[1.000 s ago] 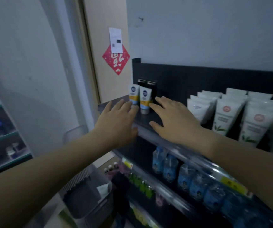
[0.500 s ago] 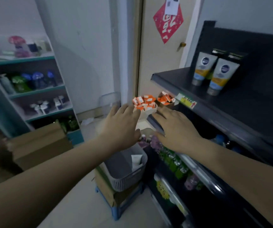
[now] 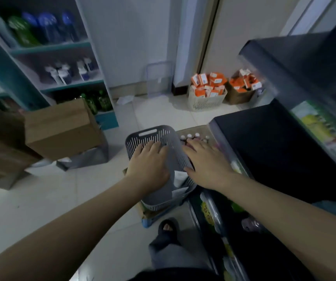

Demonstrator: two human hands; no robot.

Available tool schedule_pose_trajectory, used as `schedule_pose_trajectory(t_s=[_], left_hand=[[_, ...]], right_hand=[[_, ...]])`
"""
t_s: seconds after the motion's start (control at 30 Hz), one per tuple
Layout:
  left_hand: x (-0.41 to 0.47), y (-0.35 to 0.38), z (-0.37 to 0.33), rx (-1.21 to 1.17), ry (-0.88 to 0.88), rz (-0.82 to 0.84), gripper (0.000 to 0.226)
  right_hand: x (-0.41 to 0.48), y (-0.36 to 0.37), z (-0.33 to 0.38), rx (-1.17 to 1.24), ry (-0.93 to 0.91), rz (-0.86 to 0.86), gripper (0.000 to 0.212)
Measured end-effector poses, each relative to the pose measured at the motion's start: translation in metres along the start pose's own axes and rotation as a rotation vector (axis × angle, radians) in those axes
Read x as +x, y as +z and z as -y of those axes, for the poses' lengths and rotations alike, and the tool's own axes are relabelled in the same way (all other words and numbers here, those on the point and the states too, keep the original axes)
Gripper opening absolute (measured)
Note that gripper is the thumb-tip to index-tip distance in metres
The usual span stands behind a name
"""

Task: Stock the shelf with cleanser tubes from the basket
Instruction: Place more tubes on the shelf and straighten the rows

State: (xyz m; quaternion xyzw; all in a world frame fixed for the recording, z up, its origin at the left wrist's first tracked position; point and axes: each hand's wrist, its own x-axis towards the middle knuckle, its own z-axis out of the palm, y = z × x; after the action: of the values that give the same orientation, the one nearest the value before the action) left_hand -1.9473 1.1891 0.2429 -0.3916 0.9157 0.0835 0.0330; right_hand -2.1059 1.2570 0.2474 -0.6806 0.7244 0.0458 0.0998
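Left hand [image 3: 149,165] over the grey basket [image 3: 153,136], fingers straight and spread, grip released, holding nothing. Right hand [image 3: 207,165] over the basket's right rim, also flat, grip released. Can't tell if either touches the basket. White cleanser tubes [image 3: 180,177] lie inside the basket, showing between the two hands. The basket is on the floor just beside the dark shelf [image 3: 284,138] on the right. Sandalled foot [image 3: 168,227] near the basket's near end. Cardboard box [image 3: 61,128] to the left, white basket of orange boxes [image 3: 206,100] by the far wall.
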Motion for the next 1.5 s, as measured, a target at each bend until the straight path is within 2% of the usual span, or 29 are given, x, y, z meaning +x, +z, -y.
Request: schedule_pose_trajectory(t_s=[0.3,0.43,0.6,0.83,1.07,1.5], left_hand=[[0.059,0.115,0.011,-0.146,-0.087,0.311,0.063],[0.073,0.163,0.017,-0.207,-0.105,0.383,0.056],[0.09,0.216,0.024,-0.309,-0.127,0.49,0.034],[0.109,0.27,0.017,-0.363,-0.05,0.616,0.034],[0.118,0.283,0.007,-0.343,0.042,0.65,0.027],[0.124,0.284,0.012,-0.282,0.079,0.559,0.019]], right_hand=[[0.084,0.099,-0.042,0.092,-0.013,0.259,0.057],[0.115,0.141,-0.051,0.104,-0.02,0.328,0.049],[0.142,0.195,-0.052,0.105,-0.008,0.357,0.03],[0.172,0.234,-0.052,0.003,0.011,0.474,0.025],[0.177,0.24,-0.063,0.023,0.043,0.554,0.026],[0.178,0.238,-0.066,0.07,0.042,0.561,0.028]])
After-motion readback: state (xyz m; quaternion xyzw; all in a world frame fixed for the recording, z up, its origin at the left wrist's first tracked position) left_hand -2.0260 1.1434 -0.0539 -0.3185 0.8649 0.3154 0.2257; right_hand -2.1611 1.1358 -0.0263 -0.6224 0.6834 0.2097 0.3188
